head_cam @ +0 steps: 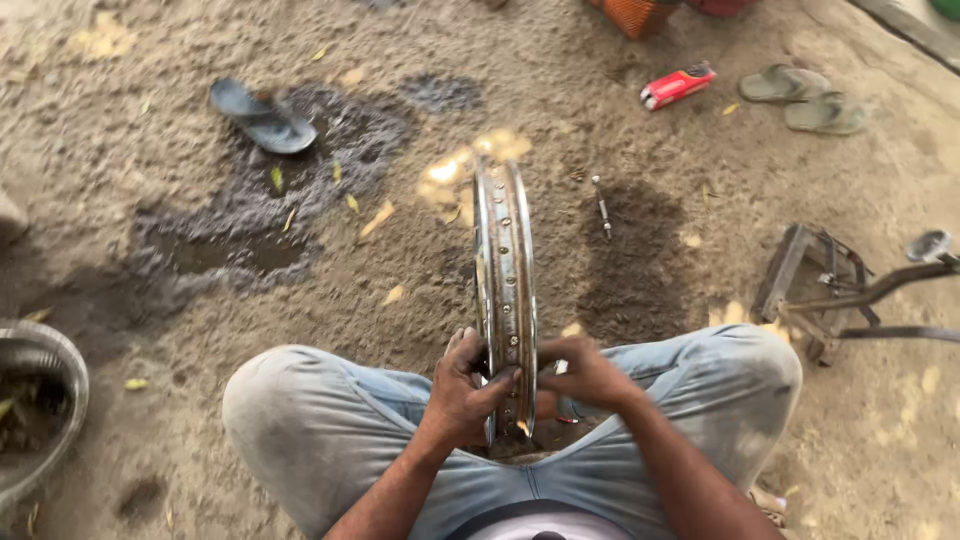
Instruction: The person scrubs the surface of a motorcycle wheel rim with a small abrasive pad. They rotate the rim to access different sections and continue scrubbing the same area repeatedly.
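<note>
Gripping bare wheel rim (505,270) upright between knees: left hand (462,388) clasps near edge, right hand (585,372) pinches at spoke holes. No spokes fitted yet; lacing seemingly just starting.

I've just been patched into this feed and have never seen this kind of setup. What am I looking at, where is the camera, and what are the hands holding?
There is no machine here: a person sits on sandy ground, and the single camera is worn on their head, looking down past their knees. Their left hand and right hand each keep a grip on a metal wheel rim, which stands upright on edge between the legs; its row of spoke holes faces the camera. On the ground lie a blue sandal, a pair of grey sandals, a red-and-white packet and a small metal tool. A metal bowl sits at the left edge and a metal stand at the right.
</note>
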Demonstrator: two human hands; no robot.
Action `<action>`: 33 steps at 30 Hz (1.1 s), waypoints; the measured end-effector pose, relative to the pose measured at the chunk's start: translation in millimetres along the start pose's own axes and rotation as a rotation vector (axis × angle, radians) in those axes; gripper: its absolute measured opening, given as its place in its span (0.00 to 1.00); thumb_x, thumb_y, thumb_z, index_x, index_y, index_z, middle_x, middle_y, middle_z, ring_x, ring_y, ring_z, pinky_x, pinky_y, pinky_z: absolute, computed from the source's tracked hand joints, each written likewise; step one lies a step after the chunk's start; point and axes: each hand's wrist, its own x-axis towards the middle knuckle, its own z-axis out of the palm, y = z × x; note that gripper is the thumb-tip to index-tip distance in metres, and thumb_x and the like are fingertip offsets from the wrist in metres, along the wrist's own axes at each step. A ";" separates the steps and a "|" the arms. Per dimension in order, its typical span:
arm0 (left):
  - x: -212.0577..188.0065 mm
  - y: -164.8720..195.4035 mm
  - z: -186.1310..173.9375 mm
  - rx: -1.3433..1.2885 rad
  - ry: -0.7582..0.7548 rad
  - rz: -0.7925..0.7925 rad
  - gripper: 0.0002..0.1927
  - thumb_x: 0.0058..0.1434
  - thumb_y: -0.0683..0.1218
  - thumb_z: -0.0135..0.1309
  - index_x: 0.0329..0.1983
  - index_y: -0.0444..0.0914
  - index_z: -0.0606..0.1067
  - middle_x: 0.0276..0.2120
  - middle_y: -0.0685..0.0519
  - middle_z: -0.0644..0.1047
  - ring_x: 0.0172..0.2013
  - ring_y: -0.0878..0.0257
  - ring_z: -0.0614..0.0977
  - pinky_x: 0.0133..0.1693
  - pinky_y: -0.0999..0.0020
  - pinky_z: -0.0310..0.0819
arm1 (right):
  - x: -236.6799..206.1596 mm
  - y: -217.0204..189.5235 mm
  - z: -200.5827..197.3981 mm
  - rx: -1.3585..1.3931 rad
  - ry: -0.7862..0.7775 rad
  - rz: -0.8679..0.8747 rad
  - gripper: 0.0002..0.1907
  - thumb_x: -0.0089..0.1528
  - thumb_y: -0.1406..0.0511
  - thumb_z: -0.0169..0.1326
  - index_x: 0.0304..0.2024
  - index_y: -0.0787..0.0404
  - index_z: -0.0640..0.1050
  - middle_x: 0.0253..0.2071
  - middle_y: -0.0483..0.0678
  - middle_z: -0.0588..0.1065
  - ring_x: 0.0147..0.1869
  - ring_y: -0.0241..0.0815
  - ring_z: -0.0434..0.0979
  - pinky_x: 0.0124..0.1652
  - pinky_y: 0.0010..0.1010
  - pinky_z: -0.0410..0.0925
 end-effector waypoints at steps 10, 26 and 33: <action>-0.2 -0.7 6.9 0.080 0.048 -0.076 0.14 0.53 0.45 0.66 0.40 0.32 0.80 0.35 0.49 0.77 0.38 0.60 0.80 0.41 0.65 0.77 | 12.5 -30.7 -63.5 -0.356 0.171 -0.371 0.11 0.51 0.68 0.71 0.36 0.58 0.84 0.34 0.45 0.84 0.37 0.36 0.82 0.41 0.34 0.73; 0.4 8.5 6.0 0.210 0.047 0.006 0.12 0.53 0.46 0.66 0.38 0.35 0.81 0.34 0.48 0.75 0.39 0.57 0.76 0.41 0.61 0.73 | 10.9 -33.8 -57.7 -0.200 0.129 -0.189 0.10 0.53 0.69 0.66 0.39 0.59 0.83 0.33 0.46 0.83 0.36 0.35 0.80 0.38 0.28 0.75; 0.4 -7.8 2.6 0.239 0.052 0.040 0.19 0.53 0.48 0.67 0.43 0.35 0.76 0.35 0.47 0.72 0.37 0.55 0.74 0.41 0.59 0.71 | 2.8 -19.0 2.0 -0.190 -0.066 -0.003 0.13 0.60 0.66 0.62 0.48 0.59 0.82 0.42 0.49 0.84 0.44 0.39 0.83 0.44 0.35 0.74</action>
